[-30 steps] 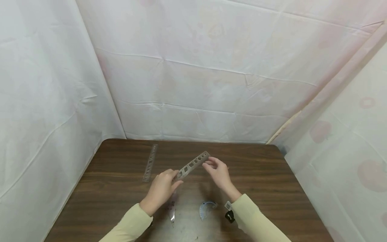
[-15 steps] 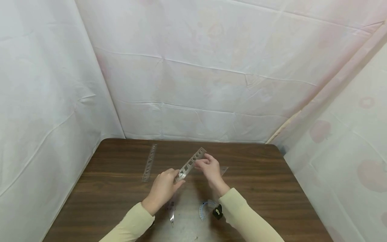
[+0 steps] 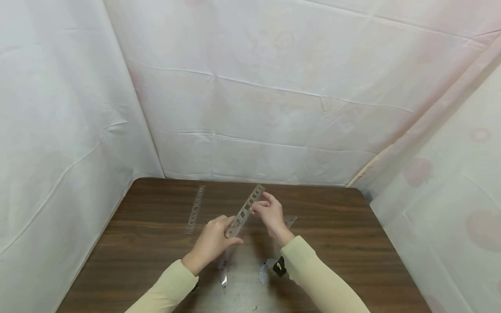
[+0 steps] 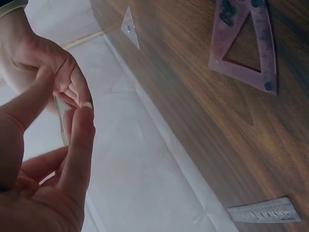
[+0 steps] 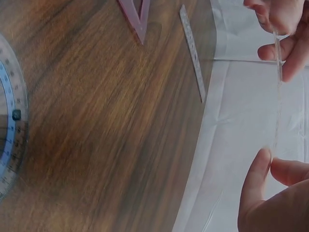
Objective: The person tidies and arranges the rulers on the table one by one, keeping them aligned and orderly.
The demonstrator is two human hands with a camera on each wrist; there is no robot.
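We see clear stencil ruler (image 3: 245, 211) lifted above bench (image 3: 352, 243), left hand (image 3: 213, 241) pinching lower end, right hand (image 3: 269, 213) pinching near upper end; protractor (image 3: 263, 272) under right wrist.

stencil rulers: two – one (image 3: 245, 210) held up, one (image 3: 195, 210) lying flat
set squares: two – pink (image 3: 223, 271) and clear (image 3: 290, 221)
protractors: one (image 3: 265, 270)
hands: two – left hand (image 3: 213, 242), right hand (image 3: 268, 212)
counters: one (image 3: 344, 243)
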